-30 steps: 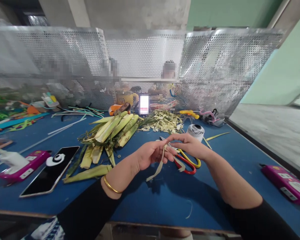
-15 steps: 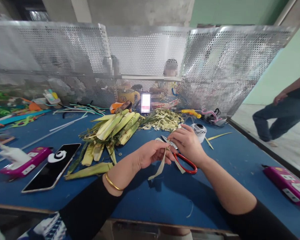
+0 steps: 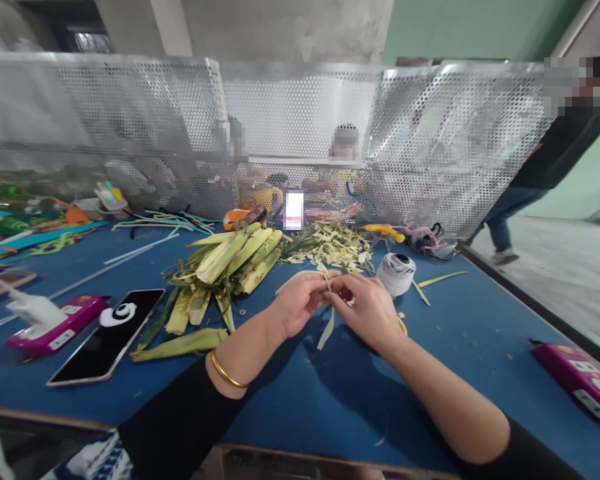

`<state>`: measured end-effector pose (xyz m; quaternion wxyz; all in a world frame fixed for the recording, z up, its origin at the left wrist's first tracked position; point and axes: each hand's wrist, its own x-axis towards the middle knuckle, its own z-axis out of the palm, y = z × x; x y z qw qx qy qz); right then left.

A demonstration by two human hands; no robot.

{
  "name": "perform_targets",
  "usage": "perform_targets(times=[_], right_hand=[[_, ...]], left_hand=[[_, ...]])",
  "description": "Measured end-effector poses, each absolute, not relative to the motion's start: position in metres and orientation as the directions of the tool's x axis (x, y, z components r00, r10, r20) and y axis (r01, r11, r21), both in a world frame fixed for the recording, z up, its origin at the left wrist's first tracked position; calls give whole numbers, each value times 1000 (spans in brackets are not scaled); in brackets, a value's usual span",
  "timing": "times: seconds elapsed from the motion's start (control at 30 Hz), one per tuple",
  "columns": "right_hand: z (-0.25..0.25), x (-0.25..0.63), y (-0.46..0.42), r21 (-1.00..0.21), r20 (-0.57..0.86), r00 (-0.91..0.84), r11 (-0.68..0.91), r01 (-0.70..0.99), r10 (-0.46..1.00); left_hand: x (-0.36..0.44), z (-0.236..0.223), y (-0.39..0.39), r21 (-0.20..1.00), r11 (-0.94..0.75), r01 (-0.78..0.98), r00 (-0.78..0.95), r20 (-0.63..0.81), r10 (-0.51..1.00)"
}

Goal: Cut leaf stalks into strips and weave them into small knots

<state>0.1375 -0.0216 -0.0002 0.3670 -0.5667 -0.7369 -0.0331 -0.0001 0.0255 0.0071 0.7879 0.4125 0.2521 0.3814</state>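
My left hand (image 3: pixel 299 303) is closed in a pinch on a pale corn husk strip (image 3: pixel 326 331); one end hangs below the fingers and another part stands up above them. Meeting it fingertip to fingertip, my right hand (image 3: pixel 369 308) pinches the same strip. Beneath the right hand most of the scissors is hidden, with only a bit of red handle showing. Just beyond that hand stands a spool of white thread (image 3: pixel 395 275). A bundle of green-yellow corn husks (image 3: pixel 237 257) lies left of my hands, and a heap of husk shreds (image 3: pixel 336 244) lies behind them.
At left lie a black phone (image 3: pixel 110 340) and a purple power strip (image 3: pixel 63 327); another purple power strip (image 3: pixel 577 380) is at right. A lit phone (image 3: pixel 294 210) stands before the perforated metal screen (image 3: pixel 300 93). Behind it people sit; a person (image 3: pixel 555 147) walks at right.
My right hand has turned and come down over the scissors, covering most of them. The fingers of both hands have drawn together on the strip. The person at right has moved farther off.
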Motion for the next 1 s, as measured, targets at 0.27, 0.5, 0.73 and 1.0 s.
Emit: perform_targets(times=[0.27, 0.5, 0.73, 1.0], right_hand=[[-10, 138, -16, -361, 561, -123, 375, 854, 819], [-7, 139, -18, -338, 547, -119, 349, 874, 829], [-8, 134, -19, -305, 579, -159, 394, 867, 800], [5, 151, -14, -641, 540, 153, 287, 711, 827]], left_hand=[[2, 3, 24, 869, 353, -347, 564, -108, 819], [1, 7, 23, 872, 348, -345, 556, -109, 824], [2, 1, 26, 895, 303, -329, 522, -95, 847], [-4, 5, 26, 908, 382, -169, 640, -194, 743]])
